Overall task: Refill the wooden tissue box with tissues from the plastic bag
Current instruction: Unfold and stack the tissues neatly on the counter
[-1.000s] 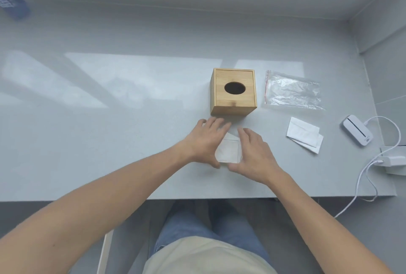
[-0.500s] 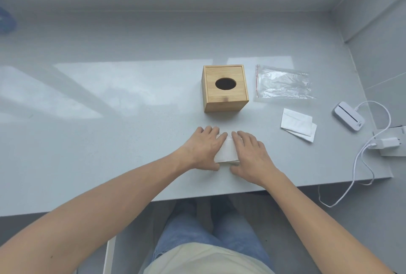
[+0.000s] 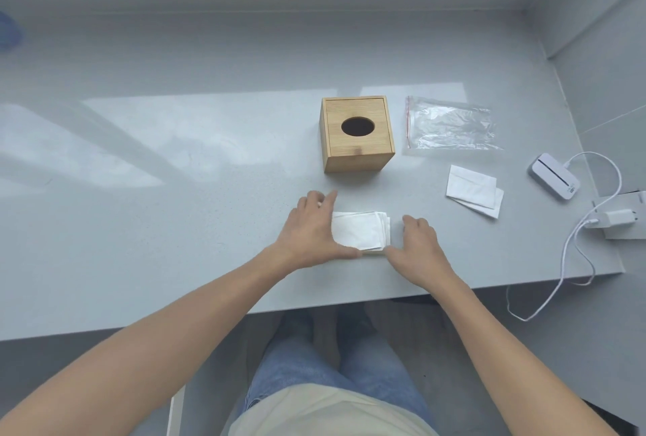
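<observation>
The wooden tissue box (image 3: 356, 152) stands closed on the grey table, its oval hole dark and empty. Right of it lies the clear plastic bag (image 3: 451, 124), flat with a red seal strip. Nearer to me, a small stack of white folded tissues (image 3: 360, 231) rests on the table. My left hand (image 3: 309, 231) presses against the stack's left side, fingers at its back edge and thumb along its front edge. My right hand (image 3: 419, 247) sits just right of the stack with fingers curled and a small gap to the tissues; only its thumb tip is near the front right corner.
Two loose folded tissues (image 3: 472, 189) lie right of the stack. A white device (image 3: 554, 177) with a cable and a charger plug (image 3: 618, 217) sit at the table's right edge. A wall bounds the far side and right. My legs show below the front edge.
My hands have spread apart and uncovered the top of the tissue stack. My right hand slid right, off the stack. The camera view shifted slightly.
</observation>
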